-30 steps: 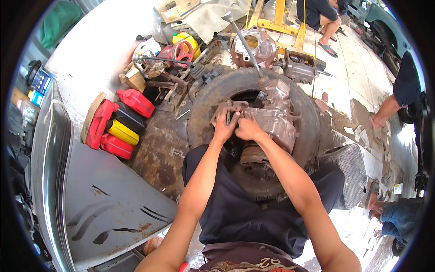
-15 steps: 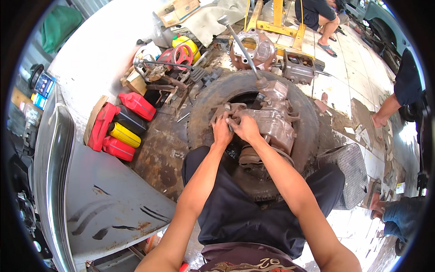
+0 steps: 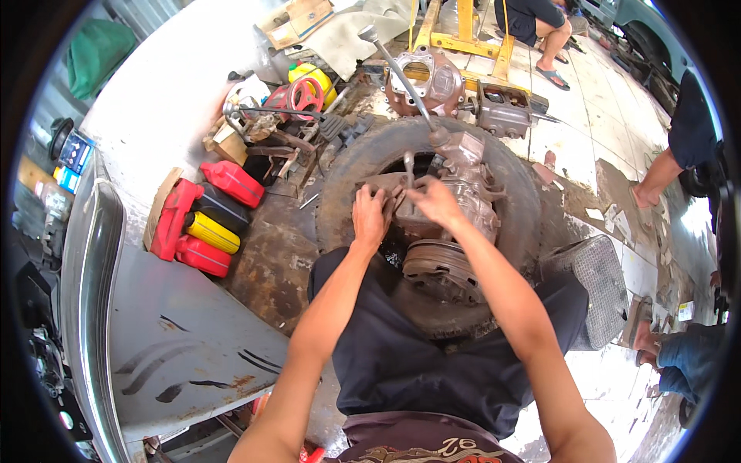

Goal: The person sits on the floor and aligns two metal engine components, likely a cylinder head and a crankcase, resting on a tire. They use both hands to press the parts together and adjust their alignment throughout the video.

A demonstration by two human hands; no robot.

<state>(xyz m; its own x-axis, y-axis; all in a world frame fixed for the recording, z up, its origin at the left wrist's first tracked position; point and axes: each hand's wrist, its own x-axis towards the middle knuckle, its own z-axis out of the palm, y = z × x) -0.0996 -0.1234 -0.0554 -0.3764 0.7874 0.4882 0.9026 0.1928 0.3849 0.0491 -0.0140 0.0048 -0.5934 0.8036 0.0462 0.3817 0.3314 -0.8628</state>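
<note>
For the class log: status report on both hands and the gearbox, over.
Left hand and right hand both on gearbox. Gearbox resting in tyre. Nothing blocking.

Both arms extended forward; left hand (image 3: 370, 218), right hand (image 3: 436, 202) close together, fingers curled.

Bright daylight flooded the scene, glaring off the pale tiled floor (image 3: 617, 147) toward two o'clock, while fisheye edges bent and darkened.

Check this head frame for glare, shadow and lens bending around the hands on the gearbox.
Head view: hard daylight blows out the tiled floor at right; the left hand and right hand on the gearbox stay sharp and evenly lit; the tyre centre sits in shadow; fisheye bends the grey panel near the dark rim.
</note>
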